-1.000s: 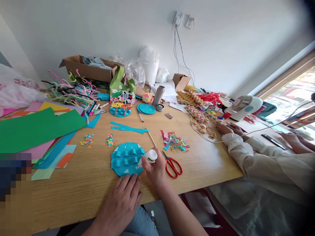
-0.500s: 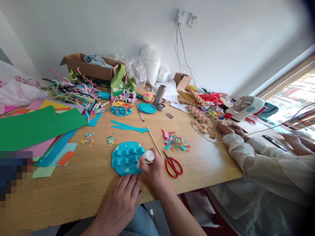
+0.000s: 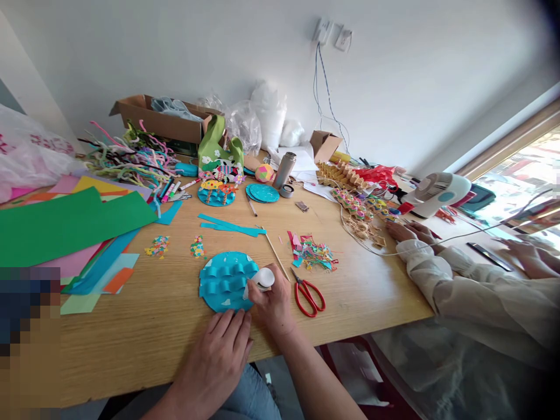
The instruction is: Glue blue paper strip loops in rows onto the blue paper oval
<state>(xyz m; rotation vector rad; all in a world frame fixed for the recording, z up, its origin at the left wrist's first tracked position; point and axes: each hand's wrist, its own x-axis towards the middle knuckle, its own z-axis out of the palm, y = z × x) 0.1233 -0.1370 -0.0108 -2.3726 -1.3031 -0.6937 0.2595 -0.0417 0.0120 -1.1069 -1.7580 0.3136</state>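
At the far left of the table, a green sheet lies on top of a fanned stack of coloured paper. Behind it is a tangle of pipe cleaners and an open cardboard box. Two small piles of paper bits sit on bare wood between the stack and the blue disc. The disc lies flat near the front edge of the table and carries rows of raised blue paper loops. The left hand rests palm down in front of it, fingers stretched out, close together and holding nothing, with their tips at the disc's near rim. Whether they press on the rim cannot be told. The right hand is just beside the disc's right edge and is closed around a white glue bottle. The bottle tilts left, with its tip at the disc's right rim, and the fingers wrap its lower body. Red-handled scissors lie just right of that hand, with paper scraps beyond them. At the far right, another person's hand and pale sleeve rest on the table near a white fan.
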